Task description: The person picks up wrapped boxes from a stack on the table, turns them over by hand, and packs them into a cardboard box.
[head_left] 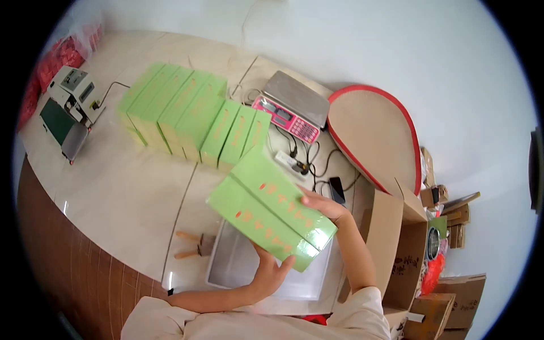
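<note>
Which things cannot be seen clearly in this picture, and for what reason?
All in the head view:
Left hand: fingers mostly hidden by the held green boxes.
White tray: partly covered by the same boxes.
Scale display: too small to read.
Red packets: cut off by the dark picture edge.

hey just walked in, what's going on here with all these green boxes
A person is holding a pair of green boxes side by side, with the left hand at the near edge and the right hand at the far edge. The pair is above a pale tray on the table. More green boxes stand in a row further back, beside a scale with a pink keypad. An open cardboard box is at the right.
</note>
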A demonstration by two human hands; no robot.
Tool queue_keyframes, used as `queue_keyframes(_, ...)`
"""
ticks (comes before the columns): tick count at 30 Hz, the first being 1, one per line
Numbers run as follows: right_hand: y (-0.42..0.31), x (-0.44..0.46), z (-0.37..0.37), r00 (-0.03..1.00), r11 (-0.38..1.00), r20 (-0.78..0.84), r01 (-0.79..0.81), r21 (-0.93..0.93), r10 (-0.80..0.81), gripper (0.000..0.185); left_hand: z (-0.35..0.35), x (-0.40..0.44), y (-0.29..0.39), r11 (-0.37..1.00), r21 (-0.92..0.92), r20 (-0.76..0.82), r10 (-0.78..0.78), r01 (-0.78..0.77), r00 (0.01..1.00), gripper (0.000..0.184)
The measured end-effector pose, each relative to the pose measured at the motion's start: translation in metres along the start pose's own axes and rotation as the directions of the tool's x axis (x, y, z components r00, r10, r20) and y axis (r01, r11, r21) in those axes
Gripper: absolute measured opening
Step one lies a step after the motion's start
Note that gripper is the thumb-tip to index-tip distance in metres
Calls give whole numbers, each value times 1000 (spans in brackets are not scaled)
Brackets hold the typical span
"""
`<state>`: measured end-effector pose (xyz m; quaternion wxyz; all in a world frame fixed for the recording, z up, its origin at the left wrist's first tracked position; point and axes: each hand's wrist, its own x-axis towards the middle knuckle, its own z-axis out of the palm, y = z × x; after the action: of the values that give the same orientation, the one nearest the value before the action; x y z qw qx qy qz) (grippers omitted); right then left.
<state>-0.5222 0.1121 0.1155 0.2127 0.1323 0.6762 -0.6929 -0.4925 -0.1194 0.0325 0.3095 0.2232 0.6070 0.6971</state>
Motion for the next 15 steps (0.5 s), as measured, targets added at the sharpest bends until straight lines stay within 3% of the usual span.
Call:
queue_keyframes(2,13,-19,17,990,1000,141,11,-22,-8,81,19,-41,-14,995,77,23,-58,56,998,93)
queue_keyframes(4,42,-34,24,982,998,180,-58,-13,60,80,37,-72,-27,956,-263,8,-131,128,991,85)
queue_keyframes(5,56,-39,25,967,993,223,-118,-22,120,78,45,-85,-38,956,-261,10,-139,137,990,85)
queue_keyframes(8,79,-52,31,933,995,348,-98,5,90,75,63,-114,-65,938,-294,47,-180,186,983,96)
queue_keyframes(12,104,-52,36,937,967,246,-230,-105,250,70,72,-128,-91,940,-253,-15,-241,229,970,95)
queue_keyframes(13,97,-57,43,956,956,174,-196,-216,235,68,71,-127,-88,932,-249,-57,-287,264,956,96)
queue_keyframes(15,116,-46,38,967,979,174,-169,-110,186,63,62,-121,-70,903,-265,-151,-386,339,910,96)
